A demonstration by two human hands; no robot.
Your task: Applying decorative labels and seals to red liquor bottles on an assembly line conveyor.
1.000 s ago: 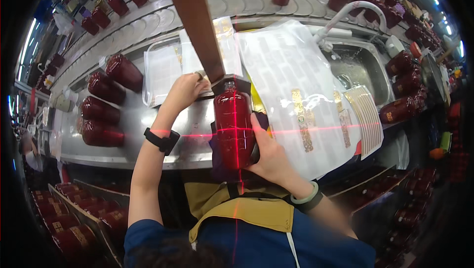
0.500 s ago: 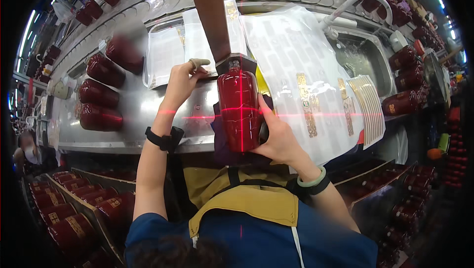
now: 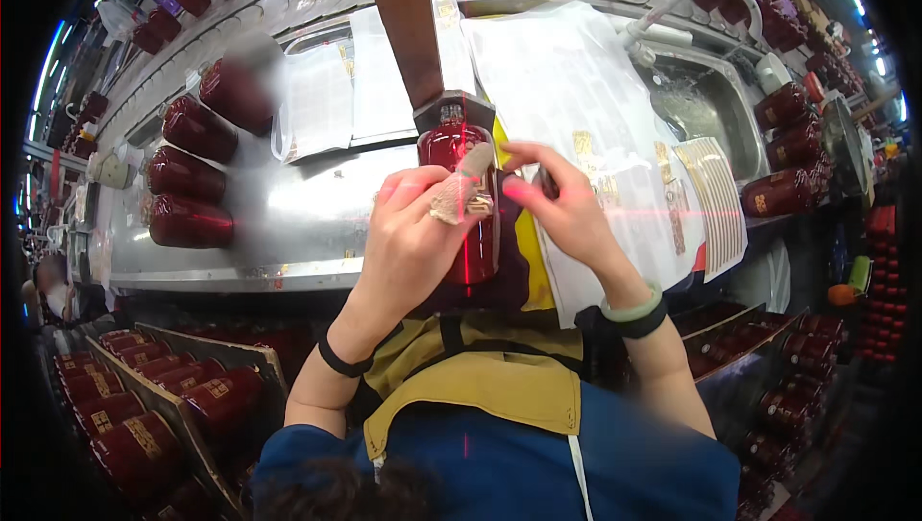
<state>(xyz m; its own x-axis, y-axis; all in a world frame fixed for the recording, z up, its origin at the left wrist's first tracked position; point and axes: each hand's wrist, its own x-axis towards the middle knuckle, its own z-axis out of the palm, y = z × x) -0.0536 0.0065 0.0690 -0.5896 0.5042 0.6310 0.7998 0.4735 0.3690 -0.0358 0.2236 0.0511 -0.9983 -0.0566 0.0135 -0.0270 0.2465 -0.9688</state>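
Note:
A glossy dark red glass bottle (image 3: 471, 257) lies in front of me, its neck toward a dark block at the foot of a brown post (image 3: 408, 31). Red laser lines cross it. My left hand (image 3: 413, 228), beige covers on its fingers, is closed over the bottle's upper body. A gold decal (image 3: 482, 196) shows at those fingertips, against the glass. Just right of the bottle is my right hand (image 3: 567, 209), its thumb and forefinger apart and nothing visible between them. Dark cloth (image 3: 514, 262) lies beside and under the bottle.
Several red bottles (image 3: 192, 223) lie on the steel counter (image 3: 288, 262) at left. White sheets with gold decals (image 3: 581, 146) spread to the right, beside a stack of striped strips (image 3: 713, 209) and a sink (image 3: 696, 98) with a curved tap. Crates of red bottles (image 3: 211, 396) flank me below.
My left hand has come from the sheets at the back onto the bottle, with a gold decal at its fingertips. My right hand has let go of the bottle and shifted right.

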